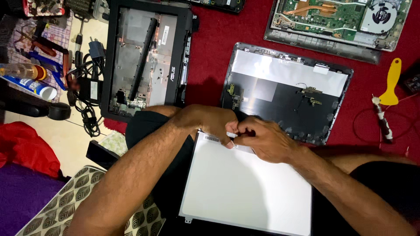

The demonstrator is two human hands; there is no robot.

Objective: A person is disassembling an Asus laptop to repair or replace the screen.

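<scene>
A white display panel (245, 188) lies across the person's lap. At its top edge, the left hand (214, 122) and right hand (267, 140) meet, fingers pressed together, pinching a small white strip (232, 135). A small rectangular grey label (211, 138) sits at the panel's upper-left corner, just beside the left hand. Beyond the hands, a dark laptop lid (284, 94) lies on the red cloth (210, 52).

the light is bright and comes from above. the flat white screen panel (245, 183) on the lap shines pale and a bit washed out. the shiny silver foil sheet inside the black laptop lid (284, 72) has soft glare. the two bare arms throw dark shadows on the deep red cloth (210, 52). the fingers are a little blurry. the left edge is darker, and straight lines bend near the corners.
</scene>
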